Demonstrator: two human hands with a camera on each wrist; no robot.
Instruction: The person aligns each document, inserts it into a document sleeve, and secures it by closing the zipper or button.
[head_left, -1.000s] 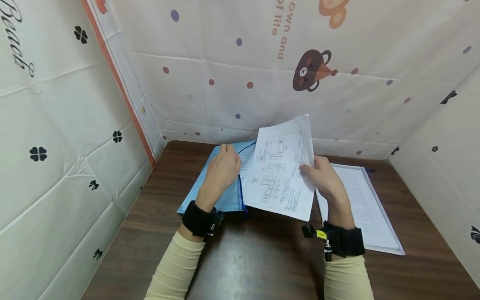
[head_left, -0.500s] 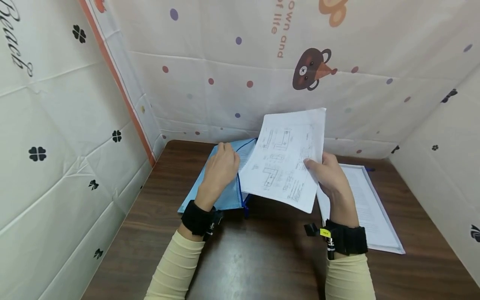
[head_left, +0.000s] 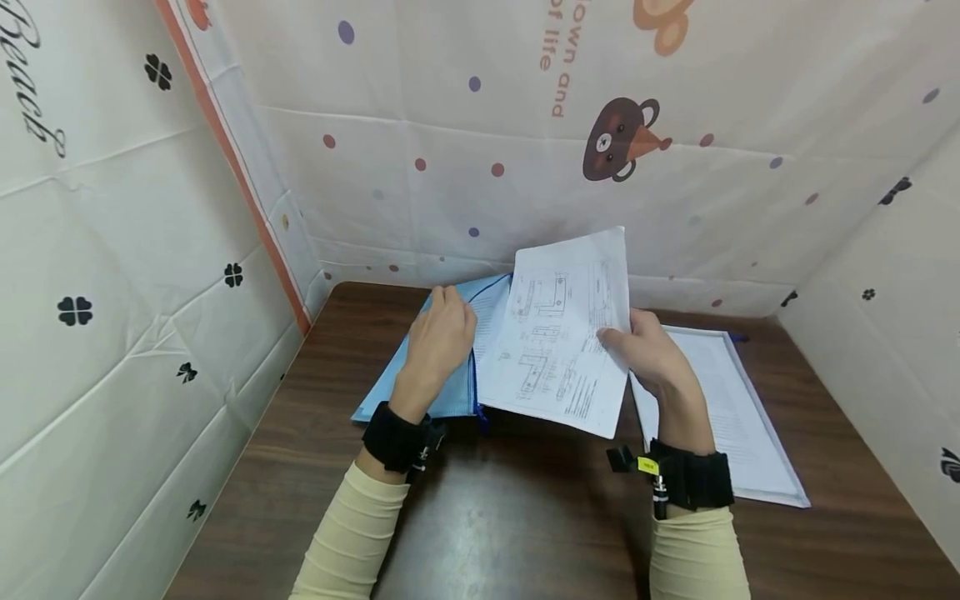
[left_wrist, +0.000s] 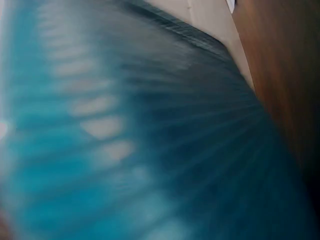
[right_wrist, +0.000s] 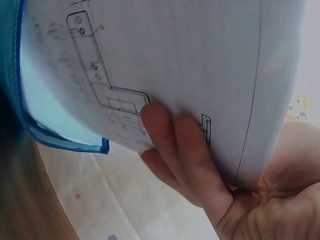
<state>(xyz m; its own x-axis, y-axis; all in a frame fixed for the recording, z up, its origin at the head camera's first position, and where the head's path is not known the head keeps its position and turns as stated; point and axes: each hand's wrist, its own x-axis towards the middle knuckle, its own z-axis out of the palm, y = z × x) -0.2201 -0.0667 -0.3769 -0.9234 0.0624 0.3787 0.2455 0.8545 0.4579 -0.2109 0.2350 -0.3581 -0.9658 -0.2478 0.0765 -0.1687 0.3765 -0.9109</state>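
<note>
A blue mesh zip pouch [head_left: 442,367] lies on the brown table [head_left: 495,517] at the back left. My left hand [head_left: 441,337] holds the pouch's upper flap near its open edge. My right hand [head_left: 647,350] pinches a thin stack of white sheets with technical drawings [head_left: 558,333] by the right edge, its left edge meeting the pouch mouth. In the right wrist view my fingers [right_wrist: 180,150] lie under the sheets [right_wrist: 165,60], beside the pouch's blue rim [right_wrist: 60,140]. The left wrist view shows only blurred blue pouch mesh [left_wrist: 125,130].
A clear folder with printed pages [head_left: 731,417] lies flat on the table to the right of my right hand. Patterned cloth walls [head_left: 450,125] close in the table on the left, back and right. Bare wood lies in front of my arms.
My right hand tilted the sheets up and rightwards, then brought them back down and left towards the pouch mouth. My left hand kept its hold on the pouch.
</note>
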